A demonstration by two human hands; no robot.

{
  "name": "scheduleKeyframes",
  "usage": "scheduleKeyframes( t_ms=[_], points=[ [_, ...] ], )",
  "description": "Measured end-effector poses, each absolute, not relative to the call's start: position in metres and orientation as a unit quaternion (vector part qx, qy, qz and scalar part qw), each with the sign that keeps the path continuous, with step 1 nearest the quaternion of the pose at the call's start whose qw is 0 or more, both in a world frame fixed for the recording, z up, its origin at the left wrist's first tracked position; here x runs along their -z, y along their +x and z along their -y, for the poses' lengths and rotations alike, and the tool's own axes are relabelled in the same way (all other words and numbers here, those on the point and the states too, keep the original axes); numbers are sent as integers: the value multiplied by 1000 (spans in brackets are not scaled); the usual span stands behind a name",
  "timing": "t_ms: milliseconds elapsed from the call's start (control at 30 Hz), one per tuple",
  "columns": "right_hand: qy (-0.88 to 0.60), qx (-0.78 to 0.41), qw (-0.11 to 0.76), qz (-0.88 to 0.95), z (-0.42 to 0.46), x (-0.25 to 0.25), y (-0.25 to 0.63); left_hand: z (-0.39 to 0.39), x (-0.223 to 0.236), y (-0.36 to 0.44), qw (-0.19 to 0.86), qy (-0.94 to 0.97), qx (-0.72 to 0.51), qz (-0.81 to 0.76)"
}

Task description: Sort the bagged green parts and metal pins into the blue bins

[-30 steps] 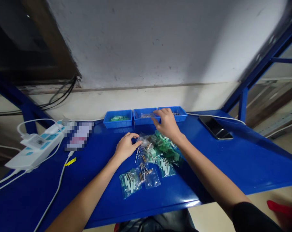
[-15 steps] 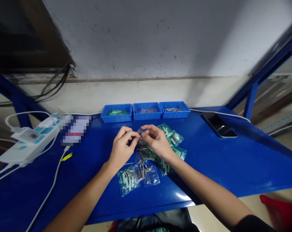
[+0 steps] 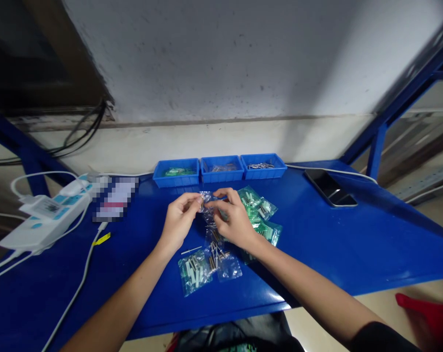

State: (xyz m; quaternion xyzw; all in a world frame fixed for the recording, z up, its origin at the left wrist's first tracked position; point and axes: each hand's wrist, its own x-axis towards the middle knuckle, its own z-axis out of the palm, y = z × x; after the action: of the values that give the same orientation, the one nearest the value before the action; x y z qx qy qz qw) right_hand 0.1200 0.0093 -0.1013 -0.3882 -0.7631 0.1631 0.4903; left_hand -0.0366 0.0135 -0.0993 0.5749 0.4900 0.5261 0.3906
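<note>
Both hands meet over the middle of the blue table (image 3: 353, 244). My left hand (image 3: 178, 221) and my right hand (image 3: 233, 220) each pinch an edge of one small clear plastic bag (image 3: 208, 201) held just above a pile. The pile holds several small bags (image 3: 260, 209) of green and white plugs and metal screws. Closer to me lie a bag of white plugs (image 3: 194, 273) and a bag of screws (image 3: 224, 263). One loose screw (image 3: 191, 250) lies below my left hand.
Three small blue trays (image 3: 221, 169) stand in a row at the table's back edge, holding green parts and screws. A phone (image 3: 330, 188) lies at the right with a white cable. A white power strip (image 3: 41, 215) with cables sits at the left.
My right hand came back from the blue trays to the pile. Both hands now pinch the clear bag and have lifted it slightly.
</note>
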Motion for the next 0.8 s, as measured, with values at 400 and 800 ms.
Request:
scheduleKeyframes(
  t_ms=[400, 800],
  points=[
    [-434, -367, 503, 651, -14, 95, 120, -4, 94, -32, 178, 732, -465, -465],
    [-356, -216, 515, 750, -16, 103, 125, -13, 91, -34, 559, 493, -497, -445]
  ],
)
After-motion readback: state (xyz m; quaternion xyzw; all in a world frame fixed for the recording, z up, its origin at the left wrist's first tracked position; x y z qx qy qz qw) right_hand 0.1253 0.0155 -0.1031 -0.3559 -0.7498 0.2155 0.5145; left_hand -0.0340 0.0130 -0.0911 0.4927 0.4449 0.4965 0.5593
